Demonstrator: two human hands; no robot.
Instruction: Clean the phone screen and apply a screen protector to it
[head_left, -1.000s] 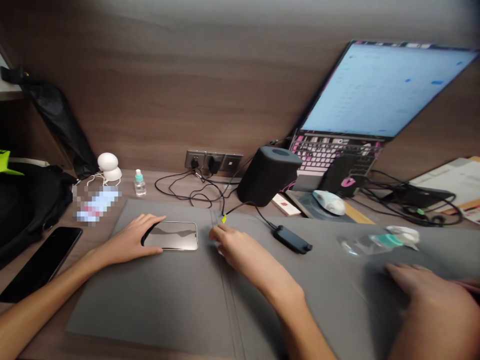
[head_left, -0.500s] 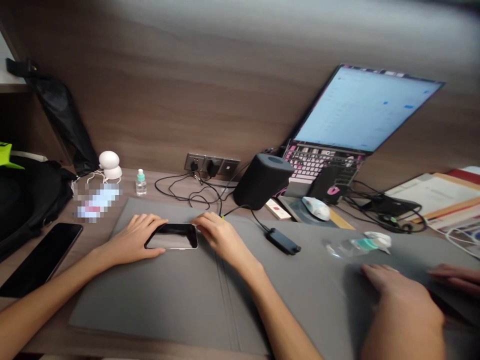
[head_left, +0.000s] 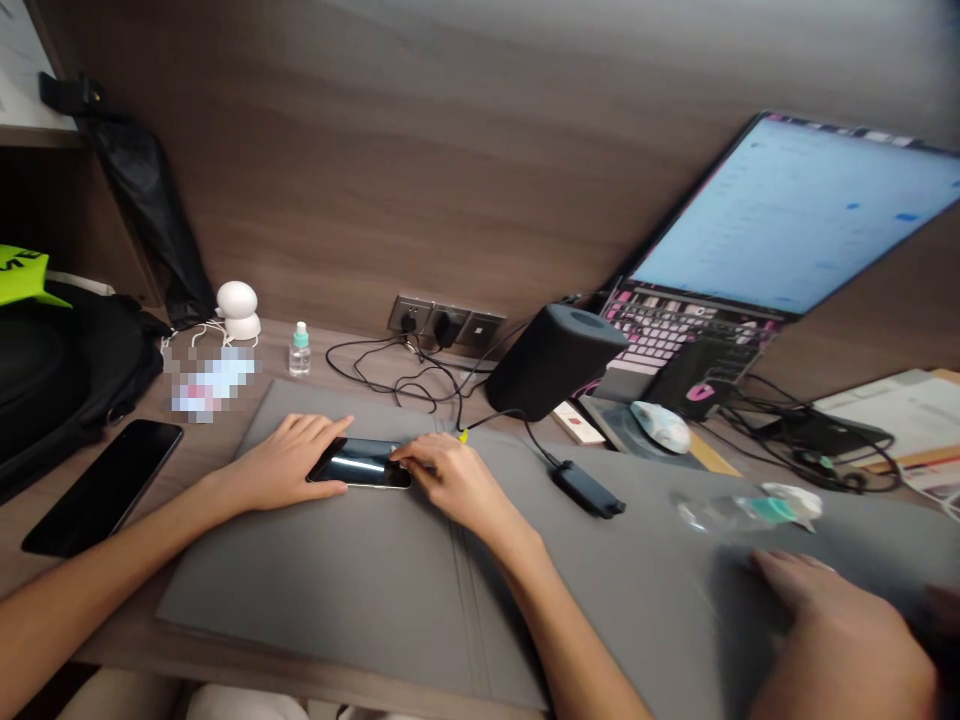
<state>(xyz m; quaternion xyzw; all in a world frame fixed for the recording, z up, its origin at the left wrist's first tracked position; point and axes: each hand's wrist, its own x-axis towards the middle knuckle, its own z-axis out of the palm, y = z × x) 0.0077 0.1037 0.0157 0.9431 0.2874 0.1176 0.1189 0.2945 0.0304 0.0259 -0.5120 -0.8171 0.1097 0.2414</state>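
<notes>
A black-screened smartphone (head_left: 358, 470) lies face up on the grey desk mat (head_left: 315, 590), a bright streak of light reflected across its glass. My left hand (head_left: 277, 462) is curved around the phone's left end, thumb along the near edge and fingers by the far edge. Over the right end of the screen, my right hand (head_left: 446, 475) is closed in a pinch, fingertips at the glass. A small pale spot shows by those fingertips, too small to name. Left of the mat lies a larger black phone (head_left: 105, 485).
Behind the mat stand a small spray bottle (head_left: 299, 352), a white round-headed device (head_left: 238, 308), tangled black cables (head_left: 397, 375) and a black speaker-like box (head_left: 555, 360). Rightward are a black adapter (head_left: 589, 488), a mouse (head_left: 660, 427), a laptop (head_left: 795, 220), a clear bottle (head_left: 750, 510) and another person's hand (head_left: 810, 590).
My right fingertips have moved slightly left and nearer, from the phone's far right corner onto its screen. My left hand stays at the left end. The camera view has shifted.
</notes>
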